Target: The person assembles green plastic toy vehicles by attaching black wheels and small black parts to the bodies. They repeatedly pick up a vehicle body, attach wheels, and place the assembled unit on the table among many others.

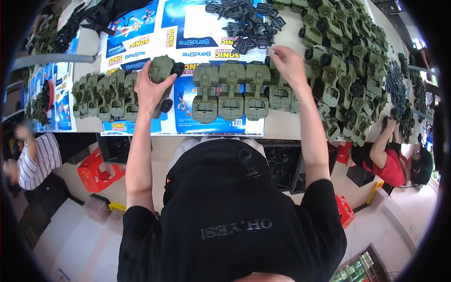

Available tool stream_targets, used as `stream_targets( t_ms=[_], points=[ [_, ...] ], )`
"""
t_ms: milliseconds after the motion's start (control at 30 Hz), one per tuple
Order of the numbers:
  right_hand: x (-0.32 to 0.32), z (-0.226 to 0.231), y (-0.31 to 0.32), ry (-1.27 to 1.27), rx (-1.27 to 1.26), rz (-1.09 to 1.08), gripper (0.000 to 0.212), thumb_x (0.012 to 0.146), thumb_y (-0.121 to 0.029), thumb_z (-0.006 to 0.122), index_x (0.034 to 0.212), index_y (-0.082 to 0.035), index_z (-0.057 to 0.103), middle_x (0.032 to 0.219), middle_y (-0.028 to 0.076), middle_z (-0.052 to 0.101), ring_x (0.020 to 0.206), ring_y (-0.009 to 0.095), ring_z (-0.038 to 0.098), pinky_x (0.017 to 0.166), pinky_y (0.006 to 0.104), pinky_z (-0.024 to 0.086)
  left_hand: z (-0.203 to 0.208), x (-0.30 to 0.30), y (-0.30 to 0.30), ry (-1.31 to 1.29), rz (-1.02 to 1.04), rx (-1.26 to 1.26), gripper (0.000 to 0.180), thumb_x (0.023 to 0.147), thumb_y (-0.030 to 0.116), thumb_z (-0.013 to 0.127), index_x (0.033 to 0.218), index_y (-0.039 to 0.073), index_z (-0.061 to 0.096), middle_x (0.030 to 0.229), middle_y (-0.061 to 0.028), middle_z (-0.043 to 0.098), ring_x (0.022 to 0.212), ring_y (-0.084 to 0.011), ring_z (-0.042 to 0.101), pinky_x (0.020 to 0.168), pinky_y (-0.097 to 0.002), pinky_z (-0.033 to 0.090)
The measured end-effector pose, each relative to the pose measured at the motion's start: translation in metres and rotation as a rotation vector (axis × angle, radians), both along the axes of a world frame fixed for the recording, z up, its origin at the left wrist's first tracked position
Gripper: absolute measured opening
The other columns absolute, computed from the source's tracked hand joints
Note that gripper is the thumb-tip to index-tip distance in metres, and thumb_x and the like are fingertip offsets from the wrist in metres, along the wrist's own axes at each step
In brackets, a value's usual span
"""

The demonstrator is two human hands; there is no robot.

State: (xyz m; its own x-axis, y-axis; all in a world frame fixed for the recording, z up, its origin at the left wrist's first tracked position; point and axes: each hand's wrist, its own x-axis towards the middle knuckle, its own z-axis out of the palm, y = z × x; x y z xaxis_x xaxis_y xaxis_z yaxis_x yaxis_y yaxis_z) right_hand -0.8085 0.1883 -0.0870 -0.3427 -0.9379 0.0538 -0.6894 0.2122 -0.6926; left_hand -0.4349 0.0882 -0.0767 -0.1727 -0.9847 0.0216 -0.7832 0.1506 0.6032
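My left hand is wrapped round a green toy vehicle with black wheels, at the right end of a tight row of green toy vehicles. In front of me three green vehicle bodies stand side by side, with no black wheels showing on them. My right hand is above more green bodies to their right, its thumb and fingertips drawn together. What those fingertips hold, if anything, is too small to make out. Just beyond lies a heap of small black plastic parts.
Many green vehicles are crowded together on the right of the table. Printed blue and white sheets cover its middle. Co-workers sit at the far left and far right. Red stools and dark crates stand below the edge.
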Motion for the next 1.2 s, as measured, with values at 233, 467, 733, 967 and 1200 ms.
stream_targets(
  t_ms=[233,467,733,967,1200],
  points=[
    [0.048,-0.076,-0.096,0.362,0.427,-0.121,0.045,0.072,-0.047,0.070,0.099,-0.011,0.070,0.107,0.013,0.060,0.102,0.031,0.059,0.083,0.0439,0.049,0.075,0.042,0.061,0.459,-0.223,0.365,0.096,0.058,0.019,0.086,0.139,0.007,0.036,0.127,-0.0081,0.046,0.118,-0.0209,0.046,0.102,-0.0330,0.035],
    [0.061,-0.062,-0.085,0.283,0.177,-0.039,0.033,0.080,-0.033,0.067,0.100,-0.006,0.065,0.101,0.013,0.061,0.087,0.031,0.062,0.071,0.0429,0.050,0.093,0.053,0.088,0.819,-0.204,0.759,0.095,0.056,0.026,0.088,0.132,0.003,0.038,0.122,-0.0107,0.050,0.109,-0.0207,0.052,0.097,-0.0335,0.040],
    [0.125,0.076,0.017,-1.097,0.160,0.191,0.037,0.096,-0.027,0.051,0.123,-0.003,0.047,0.100,0.014,0.064,0.074,0.013,0.058,0.054,0.0232,0.046,0.081,0.014,0.099,0.769,-0.380,0.809,0.098,0.059,0.031,0.087,0.135,0.004,0.031,0.121,-0.0109,0.052,0.109,-0.0237,0.053,0.097,-0.0353,0.040],
    [0.138,0.071,0.067,-1.309,0.062,0.114,0.060,0.098,-0.049,0.032,0.133,-0.002,0.040,0.112,0.006,0.055,0.092,0.012,0.048,0.073,0.0255,0.038,0.086,-0.015,0.081,0.691,-0.646,0.933,0.105,0.065,0.033,0.086,0.139,0.002,0.018,0.128,-0.0145,0.044,0.122,-0.0213,0.041,0.102,-0.0337,0.034],
    [0.154,0.088,0.095,-0.705,0.061,0.361,0.064,0.096,-0.049,0.039,0.137,0.000,0.039,0.135,0.018,0.042,0.130,0.027,0.036,0.107,0.0364,0.027,0.090,-0.013,0.084,0.396,-0.719,0.920,0.100,0.064,0.046,0.083,0.134,-0.001,0.030,0.117,-0.0181,0.056,0.114,-0.0254,0.053,0.098,-0.0331,0.039]
  ],
)
